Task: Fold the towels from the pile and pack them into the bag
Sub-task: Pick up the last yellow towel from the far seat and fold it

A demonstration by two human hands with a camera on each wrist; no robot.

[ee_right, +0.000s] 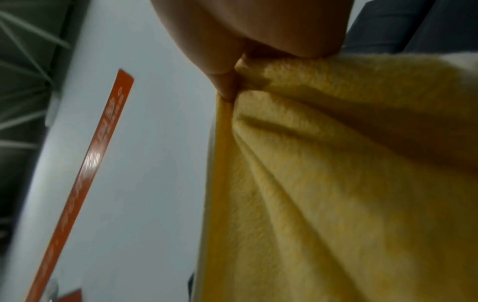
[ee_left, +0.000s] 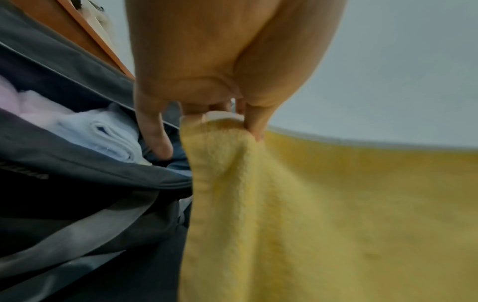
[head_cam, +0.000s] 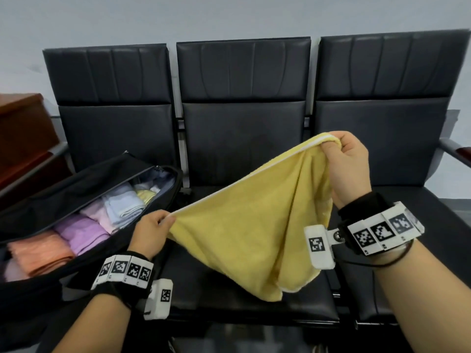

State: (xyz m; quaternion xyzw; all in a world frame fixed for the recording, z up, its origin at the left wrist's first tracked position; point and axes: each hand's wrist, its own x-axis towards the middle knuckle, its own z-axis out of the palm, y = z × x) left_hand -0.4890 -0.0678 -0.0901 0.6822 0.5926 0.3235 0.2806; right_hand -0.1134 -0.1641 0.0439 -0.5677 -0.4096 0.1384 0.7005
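Observation:
A yellow towel [head_cam: 254, 225] hangs in the air above the middle seat, stretched by its top edge between my two hands. My left hand [head_cam: 153, 231] pinches its lower left corner; the left wrist view shows thumb and fingers closed on the yellow towel [ee_left: 297, 204]. My right hand [head_cam: 344, 161] grips the upper right corner, held higher, and the yellow towel [ee_right: 349, 173] bunches under its fingers in the right wrist view. The open black bag [head_cam: 33, 284] lies on the left seat with several folded towels [head_cam: 84, 231] packed in a row: orange, purple, pink, pale blue.
A row of three black padded seats [head_cam: 242, 138] stands against a grey wall. A brown wooden cabinet [head_cam: 23, 128] is at the far left, a metal armrest [head_cam: 456, 151] at the far right. An orange sign strip [ee_right: 85, 173] shows on the wall.

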